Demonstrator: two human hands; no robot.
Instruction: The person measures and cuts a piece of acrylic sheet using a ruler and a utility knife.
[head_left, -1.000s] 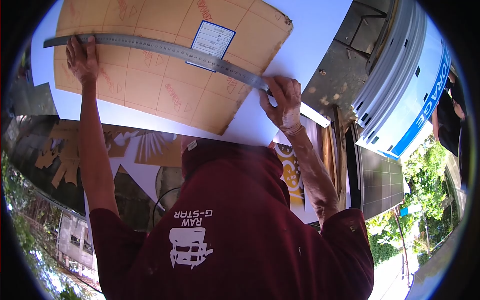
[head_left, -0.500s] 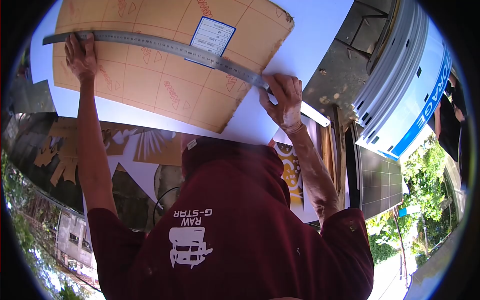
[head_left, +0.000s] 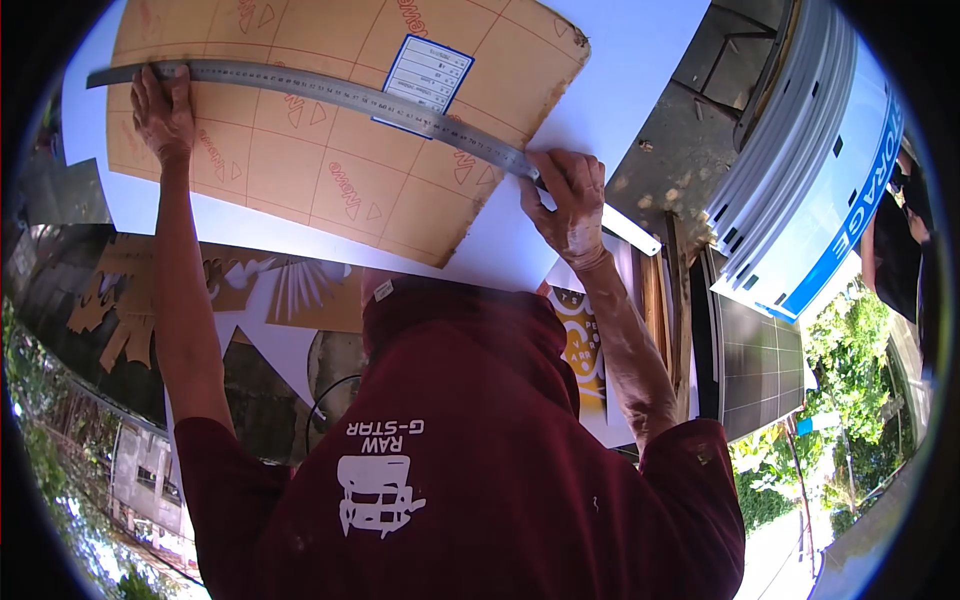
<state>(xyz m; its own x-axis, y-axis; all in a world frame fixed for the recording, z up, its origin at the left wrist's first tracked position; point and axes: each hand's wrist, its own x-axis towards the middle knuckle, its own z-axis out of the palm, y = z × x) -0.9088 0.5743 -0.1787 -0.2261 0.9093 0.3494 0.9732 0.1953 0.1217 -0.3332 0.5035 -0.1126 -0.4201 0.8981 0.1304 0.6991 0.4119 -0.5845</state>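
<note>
A long steel ruler [head_left: 300, 88] lies across a brown paper-covered sheet [head_left: 290, 170] with red grid lines and a blue-edged label [head_left: 425, 75]. My left hand [head_left: 163, 118] rests near the ruler's left end, its fingertips pressed on the ruler and the thumb apart from the fingers. At the right end, my right hand [head_left: 570, 208] has bent fingers closed on the ruler's tip, just past the brown sheet's edge. The exact contact under the right fingers is hidden. A larger white sheet [head_left: 620, 60] lies beneath the brown one.
White panels with blue lettering [head_left: 845, 230] are stacked at the right. Below the work surface are cut brown and white scraps [head_left: 265, 345] and a yellow printed sheet [head_left: 582, 345]. A dark tiled panel [head_left: 760, 365] stands at the lower right. Part of another person [head_left: 900, 240] shows at the far right.
Both hands and the ruler hold nearly the same positions. At the far right, the other person's arm has shifted slightly.
</note>
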